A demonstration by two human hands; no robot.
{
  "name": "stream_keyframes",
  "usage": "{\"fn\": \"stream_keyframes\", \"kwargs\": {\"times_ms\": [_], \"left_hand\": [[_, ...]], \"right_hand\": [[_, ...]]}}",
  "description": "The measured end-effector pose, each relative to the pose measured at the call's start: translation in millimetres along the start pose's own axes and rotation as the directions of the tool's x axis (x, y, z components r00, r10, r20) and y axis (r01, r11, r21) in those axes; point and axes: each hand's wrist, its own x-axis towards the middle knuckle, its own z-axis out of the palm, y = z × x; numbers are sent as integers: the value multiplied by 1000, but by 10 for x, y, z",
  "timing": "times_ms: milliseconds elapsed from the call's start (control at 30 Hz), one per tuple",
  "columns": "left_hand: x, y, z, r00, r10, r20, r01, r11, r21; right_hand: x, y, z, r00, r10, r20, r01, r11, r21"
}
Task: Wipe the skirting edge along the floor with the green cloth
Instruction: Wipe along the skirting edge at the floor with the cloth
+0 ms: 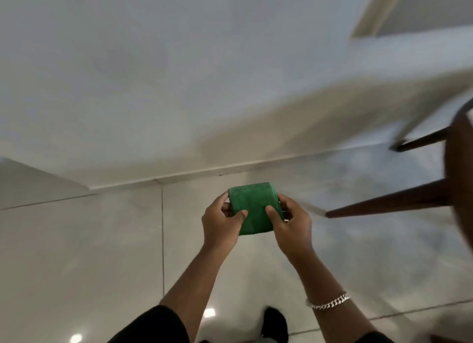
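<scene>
A folded green cloth [254,207] is held out in front of me, above the floor. My left hand [222,222] grips its left edge with the thumb on top. Its right edge is gripped the same way by my right hand [291,227], which wears a silver chain bracelet at the wrist. The pale skirting edge [194,175] runs along the foot of the white wall just beyond the cloth, rising slightly to the right. The cloth is apart from the skirting.
Glossy light floor tiles [102,253] lie below. A dark wooden chair [455,178] with splayed legs stands at the right. A wall corner [88,187] juts out at the left. A dark shoe [275,322] shows near the bottom.
</scene>
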Motion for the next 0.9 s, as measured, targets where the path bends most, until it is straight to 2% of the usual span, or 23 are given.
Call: {"fn": "stream_keyframes", "kwargs": {"times_ms": [133,333,500,567,600,667,700,767,833,900], "left_hand": [[707,-1074,77,1000,-6,-7,6,1000,17],[1706,-2209,460,999,1,-36,-1,1000,-23],[2389,-2796,769,995,77,-58,-79,996,-39],[2553,-2937,803,983,167,-78,-167,986,0],[2611,-3031,802,963,255,-91,-250,966,71],[2706,-3259,752,886,459,-60,-417,847,330],[2758,-3371,714,857,514,-14,-444,754,483],[2856,-3555,603,868,494,55,-377,583,719],[2951,-3689,537,894,443,68,-299,476,827],[3007,-3740,526,904,422,71,-271,438,857]], "right_hand": [[336,853,860,999,-33,33,32,999,27],[1010,1923,1686,998,-54,31,53,998,30],[1618,2525,2140,998,-67,-1,67,994,86],[1800,2652,2256,996,-89,-19,90,993,79],[1868,2709,2314,996,-82,-33,84,995,63],[1959,2791,2396,992,-63,-111,63,998,-9],[1987,2818,2420,981,-89,-173,80,995,-60],[1988,2829,2499,928,-267,-261,218,955,-202],[1956,2836,2636,848,-486,-212,385,839,-384],[1912,2891,2787,813,-582,-21,476,684,-552]]}}
